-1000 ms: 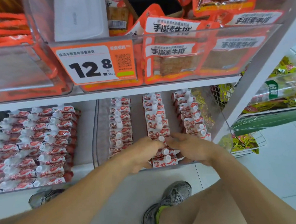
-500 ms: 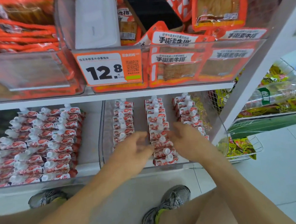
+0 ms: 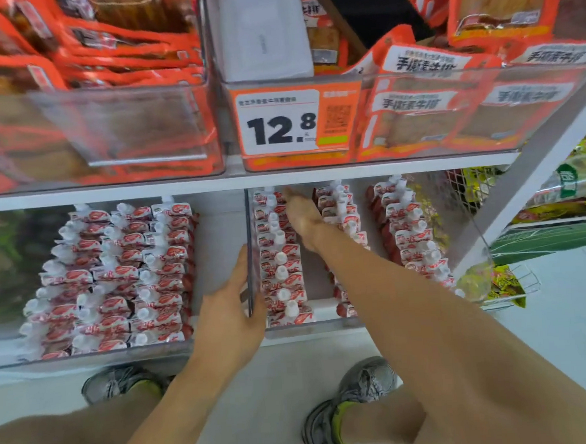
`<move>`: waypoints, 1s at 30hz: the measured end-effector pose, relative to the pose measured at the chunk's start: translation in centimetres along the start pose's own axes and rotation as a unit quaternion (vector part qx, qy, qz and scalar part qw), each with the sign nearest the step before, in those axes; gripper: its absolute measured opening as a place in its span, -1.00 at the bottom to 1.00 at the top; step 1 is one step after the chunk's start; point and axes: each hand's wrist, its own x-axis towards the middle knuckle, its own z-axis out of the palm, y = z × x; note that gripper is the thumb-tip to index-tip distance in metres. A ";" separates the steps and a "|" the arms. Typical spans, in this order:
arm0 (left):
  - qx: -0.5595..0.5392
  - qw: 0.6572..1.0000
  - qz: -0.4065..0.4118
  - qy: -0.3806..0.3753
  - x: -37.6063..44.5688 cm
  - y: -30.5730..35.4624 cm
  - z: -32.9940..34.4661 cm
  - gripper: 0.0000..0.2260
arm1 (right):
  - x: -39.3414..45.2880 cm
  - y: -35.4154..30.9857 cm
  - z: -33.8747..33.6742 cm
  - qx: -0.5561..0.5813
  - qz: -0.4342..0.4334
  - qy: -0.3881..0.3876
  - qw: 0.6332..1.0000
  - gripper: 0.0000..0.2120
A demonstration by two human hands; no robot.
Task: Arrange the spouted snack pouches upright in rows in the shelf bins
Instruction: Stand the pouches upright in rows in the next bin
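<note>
Right bin: clear plastic, on lower shelf; 3 front-to-back rows of spouted pouches held upright, caps up. Gaps of bare bin floor seen btwn rows.
Left bin: packed w/ same pouches, rows looser, many leaning.
Left hand: placed at near-left corner of right bin; left wall gripped, thumb seen inside the wall by the near pouches, fingers laid along the outside. No pouch held.
Right hand: reached deep into right bin, in the gap btwn left row and middle row, fingers extended toward far end under the upper shelf. Fingertips blurred; whether a far pouch is pinched or only touched can't be told. Nothing seen carried.
Key relation: rows' long axis runs near-to-far, same line as right forearm. Left row lies just left of right hand, middle row just right of it; far pouches are ahead of the fingertips. Right hand is much nearer to them; left hand is kept at the near corner.
Step judged: far end of rows being straightened while bin is steadied.
Next move judged: sideways nudge or pull toward near edge needed; caps easily tipped by forearm.
Upper shelf: orange snack packs, price tag reading 12.8.
</note>
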 end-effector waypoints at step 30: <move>-0.053 0.998 0.035 0.005 -0.2 -1.7 1.0 -0.29 | -9.0 5.1 -1.5 0.119 0.157 -0.206 0.959 -0.51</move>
